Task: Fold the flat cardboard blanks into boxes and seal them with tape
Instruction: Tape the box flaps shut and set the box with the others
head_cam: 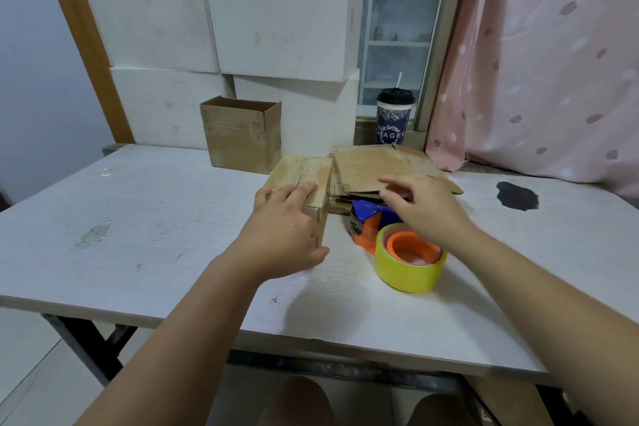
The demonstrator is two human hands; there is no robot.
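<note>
White surface (138, 218) before stacked cartons (276, 10): left hand (283, 228) grips a folded box (304, 176) at centre; right hand (422, 207), spread and empty, hovers over the flat blanks (373, 166). Likely fetching another blank; next, pinch the top sheet cleanly.

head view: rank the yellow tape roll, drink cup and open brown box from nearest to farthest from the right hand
1. yellow tape roll, just on the near side of the right hand
2. drink cup, behind the hand by the window
3. open brown box, far back on the left
</note>
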